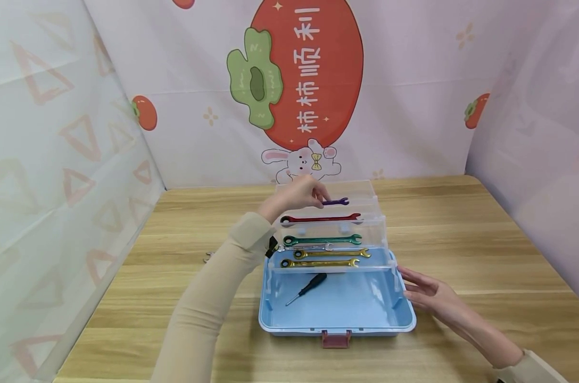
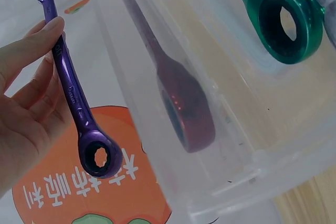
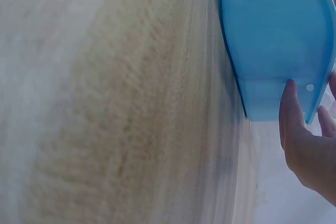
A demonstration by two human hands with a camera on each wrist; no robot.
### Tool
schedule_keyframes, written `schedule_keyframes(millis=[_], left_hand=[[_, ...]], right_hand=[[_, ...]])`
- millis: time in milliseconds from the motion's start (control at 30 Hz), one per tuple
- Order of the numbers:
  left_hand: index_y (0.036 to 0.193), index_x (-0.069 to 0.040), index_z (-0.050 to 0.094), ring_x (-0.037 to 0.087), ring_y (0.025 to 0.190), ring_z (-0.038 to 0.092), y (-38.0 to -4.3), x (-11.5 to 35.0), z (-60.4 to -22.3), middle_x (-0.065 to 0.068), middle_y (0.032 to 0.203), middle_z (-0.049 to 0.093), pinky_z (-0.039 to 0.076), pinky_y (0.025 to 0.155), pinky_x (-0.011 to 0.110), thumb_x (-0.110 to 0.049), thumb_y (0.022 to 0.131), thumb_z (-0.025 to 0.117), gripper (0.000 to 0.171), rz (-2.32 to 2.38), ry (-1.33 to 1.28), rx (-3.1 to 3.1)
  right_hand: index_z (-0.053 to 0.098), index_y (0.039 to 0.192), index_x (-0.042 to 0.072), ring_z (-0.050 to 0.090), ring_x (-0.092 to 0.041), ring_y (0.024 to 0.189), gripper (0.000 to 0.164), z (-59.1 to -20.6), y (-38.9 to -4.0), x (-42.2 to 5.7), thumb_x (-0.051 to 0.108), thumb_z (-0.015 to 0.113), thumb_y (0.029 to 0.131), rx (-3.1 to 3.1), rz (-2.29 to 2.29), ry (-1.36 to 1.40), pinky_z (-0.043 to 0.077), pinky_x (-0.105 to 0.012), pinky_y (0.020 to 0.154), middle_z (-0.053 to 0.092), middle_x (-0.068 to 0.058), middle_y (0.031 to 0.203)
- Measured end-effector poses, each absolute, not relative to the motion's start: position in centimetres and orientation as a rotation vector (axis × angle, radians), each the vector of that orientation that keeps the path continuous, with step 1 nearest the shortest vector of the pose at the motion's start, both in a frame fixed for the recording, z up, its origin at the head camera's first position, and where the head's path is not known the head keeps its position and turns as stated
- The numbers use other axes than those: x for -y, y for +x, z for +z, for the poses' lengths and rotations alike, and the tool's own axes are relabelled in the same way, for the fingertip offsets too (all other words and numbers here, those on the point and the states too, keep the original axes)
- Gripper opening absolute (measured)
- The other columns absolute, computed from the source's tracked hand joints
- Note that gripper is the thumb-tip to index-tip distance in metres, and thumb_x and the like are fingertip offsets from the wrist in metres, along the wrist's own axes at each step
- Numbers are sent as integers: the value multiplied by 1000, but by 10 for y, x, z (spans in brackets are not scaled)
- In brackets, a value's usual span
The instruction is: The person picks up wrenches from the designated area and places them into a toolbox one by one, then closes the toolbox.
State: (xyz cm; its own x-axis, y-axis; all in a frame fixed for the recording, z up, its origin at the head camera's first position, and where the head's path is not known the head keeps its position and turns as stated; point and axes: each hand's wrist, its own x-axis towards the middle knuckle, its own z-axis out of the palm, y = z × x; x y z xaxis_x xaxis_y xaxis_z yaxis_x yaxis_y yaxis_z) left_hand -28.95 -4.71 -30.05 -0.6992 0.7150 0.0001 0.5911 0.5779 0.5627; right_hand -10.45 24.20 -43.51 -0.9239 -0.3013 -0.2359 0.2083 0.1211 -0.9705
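My left hand (image 1: 305, 192) pinches a purple ratcheting combination wrench (image 2: 71, 85) between thumb and fingers, over the back of the raised clear trays (image 1: 381, 234). Its ring end hangs downward in the left wrist view. Close by, a red wrench (image 1: 320, 218) lies in a clear tray. Nearer the front are a green wrench (image 1: 320, 240), a silver one (image 1: 313, 247) and two gold wrenches (image 1: 325, 263). My right hand (image 1: 430, 292) rests against the right side of the light blue toolbox (image 1: 337, 314), fingers fairly straight; in the right wrist view a fingertip touches its outer wall.
A black-handled screwdriver (image 1: 313, 282) lies inside the toolbox's base. The box has a reddish latch (image 1: 336, 339) at its front. A silver wrench end (image 1: 208, 256) shows on the wooden table (image 1: 462, 223), partly behind my left sleeve. Printed cloth (image 1: 414, 106) stands behind.
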Motion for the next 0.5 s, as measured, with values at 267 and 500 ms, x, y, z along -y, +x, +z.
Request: schedule_keyframes(millis=[267,500], left_hand=[[94,-6,69,14,74,56,-292,37,-307,4,84,65,47,67,19,-4,78,66,16,741,1080,-2565],[94,-7,69,14,75,56,-292,32,-311,3,84,64,47,67,19,-4,78,66,16,673,1059,-2554]], right_hand=[[27,137,3,49,5,103,59,-436,-104,-243,13,56,87,-2034,-1859,-104,45,-25,84,32,-11,139],[28,137,3,50,5,102,59,-436,-104,-242,13,56,87,-2038,-1860,-94,45,-26,84,29,-16,140]])
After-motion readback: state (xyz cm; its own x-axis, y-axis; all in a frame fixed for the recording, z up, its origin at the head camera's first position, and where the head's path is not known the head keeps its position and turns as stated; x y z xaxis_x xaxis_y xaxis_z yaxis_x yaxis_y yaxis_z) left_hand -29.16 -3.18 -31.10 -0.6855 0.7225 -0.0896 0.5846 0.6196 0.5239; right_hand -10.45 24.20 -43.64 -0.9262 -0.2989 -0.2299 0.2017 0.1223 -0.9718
